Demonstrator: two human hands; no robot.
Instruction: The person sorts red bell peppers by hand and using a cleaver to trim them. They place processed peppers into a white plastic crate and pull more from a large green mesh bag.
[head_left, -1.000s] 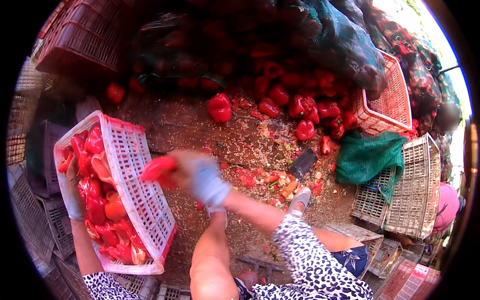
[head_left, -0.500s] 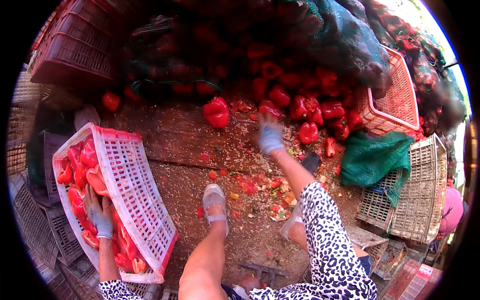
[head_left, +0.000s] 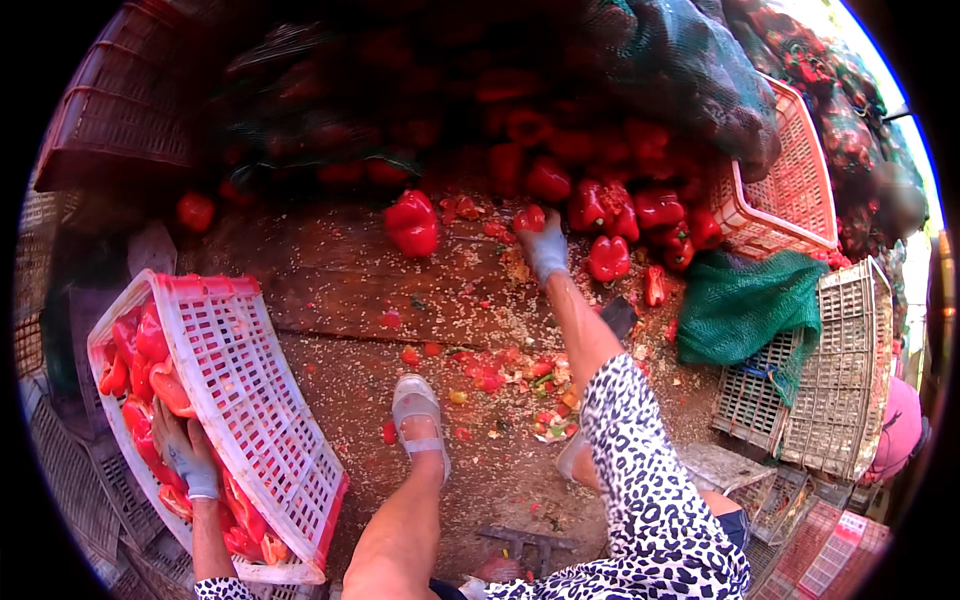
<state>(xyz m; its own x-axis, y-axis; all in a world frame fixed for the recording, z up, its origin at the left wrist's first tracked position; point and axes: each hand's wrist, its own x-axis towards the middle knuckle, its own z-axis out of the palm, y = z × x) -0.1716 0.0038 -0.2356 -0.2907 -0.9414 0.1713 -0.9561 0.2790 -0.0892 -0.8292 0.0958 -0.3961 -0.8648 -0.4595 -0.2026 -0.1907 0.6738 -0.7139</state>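
The person's right hand (head_left: pixel 543 245) reaches far forward over the wooden boards (head_left: pixel 350 270) and grips a red pepper (head_left: pixel 529 218), the thumb and the fingers seeming to lie at its sides, which is probably the surest way to take such a smooth, round body; whether this pepper is already lifted from the boards, I cannot tell. It is just beside the left end of a group of loose peppers (head_left: pixel 608 258), under the dark net sacks (head_left: pixel 690 80), and this explains why the arm is nearly straight. The left hand (head_left: pixel 190 455) is open, its fingers extended and laid on the peppers in the white crate (head_left: pixel 265 380), holding none that I can see; perhaps its weight keeps the pile settled and the crate steady. This crate is placed close by the left leg, in my judgement so that one arm can rest there while the other reaches away. The feet are set apart, which likely gives balance. At the right, the green net (head_left: pixel 745 310) hangs partly over a pale crate (head_left: pixel 835 380), and I suppose the crate's edge supports it.
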